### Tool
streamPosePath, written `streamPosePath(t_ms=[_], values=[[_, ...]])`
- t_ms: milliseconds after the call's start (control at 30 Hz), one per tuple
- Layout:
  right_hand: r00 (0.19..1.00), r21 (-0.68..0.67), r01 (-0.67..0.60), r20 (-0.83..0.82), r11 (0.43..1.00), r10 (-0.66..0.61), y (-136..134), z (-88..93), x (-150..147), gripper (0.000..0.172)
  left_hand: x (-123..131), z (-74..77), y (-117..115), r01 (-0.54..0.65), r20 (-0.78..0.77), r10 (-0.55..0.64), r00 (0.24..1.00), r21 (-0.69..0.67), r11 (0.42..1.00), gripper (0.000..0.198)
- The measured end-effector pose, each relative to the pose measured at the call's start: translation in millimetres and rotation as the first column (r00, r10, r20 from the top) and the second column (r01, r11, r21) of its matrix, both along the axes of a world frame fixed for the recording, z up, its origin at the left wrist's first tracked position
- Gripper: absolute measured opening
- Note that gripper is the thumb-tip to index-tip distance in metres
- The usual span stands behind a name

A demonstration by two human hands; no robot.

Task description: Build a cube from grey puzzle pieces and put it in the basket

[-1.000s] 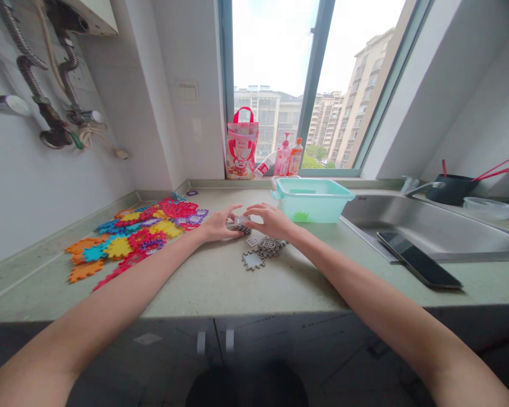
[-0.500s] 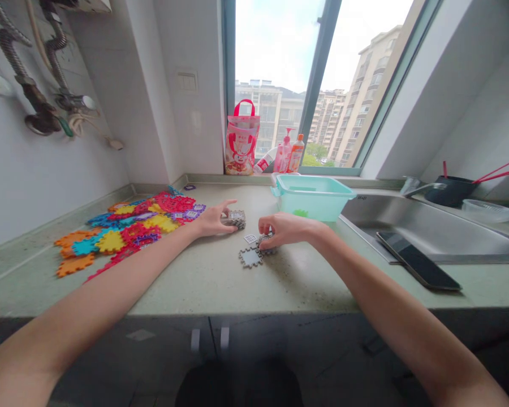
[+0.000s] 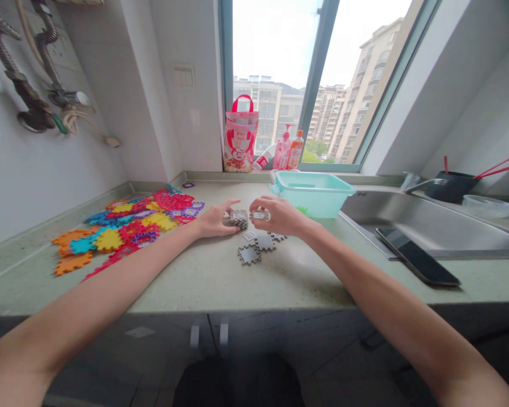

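My left hand (image 3: 218, 220) has its thumb and fingers around a small stack of grey toothed puzzle tiles (image 3: 239, 219) on the counter. Just right of it, my right hand (image 3: 271, 212) pinches a grey tile with a white grid-like face (image 3: 260, 215), raised slightly above the counter. Below the hands lie loose grey toothed tiles (image 3: 249, 254) and a small white grid piece (image 3: 249, 236). Another grey tile (image 3: 264, 243) sits beside the first, their edges close together; I cannot tell whether they interlock.
Coloured toothed pieces (image 3: 109, 239) spread over the left of the counter (image 3: 220, 282). A turquoise basin (image 3: 314, 195) stands behind my right hand. To the right are a phone (image 3: 415, 255) and a steel sink (image 3: 441, 220). Bottles (image 3: 294, 150) and a pink bag (image 3: 240, 138) line the windowsill.
My right hand has risen from the loose grey tiles and moved back and slightly left towards the stack. It now pinches a white-faced tile. The left hand stays at the stack.
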State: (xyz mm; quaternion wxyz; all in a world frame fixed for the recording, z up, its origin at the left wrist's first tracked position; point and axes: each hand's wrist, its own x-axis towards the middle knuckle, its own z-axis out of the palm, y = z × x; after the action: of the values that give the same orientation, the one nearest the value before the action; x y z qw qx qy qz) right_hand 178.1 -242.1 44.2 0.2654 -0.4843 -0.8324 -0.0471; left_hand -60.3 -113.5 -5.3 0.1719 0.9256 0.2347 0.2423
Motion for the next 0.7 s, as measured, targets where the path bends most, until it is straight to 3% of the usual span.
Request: streamPosePath(t_ms=[167,300,500,600,700], values=[[0.989,0.074,-0.113,-0.084,0.991,0.119,16.4,-16.5,-6.9,0.023,7.3,1.7,-8.0,0.044,0.005,-0.044,0.999,-0.006,0.999,0.098],[0.983,0.042,-0.167,-0.067,0.985,0.169,29.3,-27.7,-12.2,0.023,8.6,1.3,-9.2,0.059,0.016,-0.059,0.998,-0.023,0.998,0.101],[0.99,0.017,-0.115,-0.083,0.993,0.116,25.7,-18.6,2.6,0.03,5.7,-1.1,-5.5,0.025,0.027,-0.024,0.999,-0.027,0.999,0.108],[0.995,-0.149,-0.081,-0.067,0.985,0.072,18.9,-5.7,22.1,0.028,3.0,-3.4,0.4,-0.028,0.026,0.028,0.999,-0.006,1.0,0.11],[1.0,-0.383,-0.03,-0.006,0.923,0.031,12.1,4.7,36.3,0.032,-0.2,-4.3,4.2,-0.061,0.035,0.062,0.997,-0.014,0.998,0.11]])
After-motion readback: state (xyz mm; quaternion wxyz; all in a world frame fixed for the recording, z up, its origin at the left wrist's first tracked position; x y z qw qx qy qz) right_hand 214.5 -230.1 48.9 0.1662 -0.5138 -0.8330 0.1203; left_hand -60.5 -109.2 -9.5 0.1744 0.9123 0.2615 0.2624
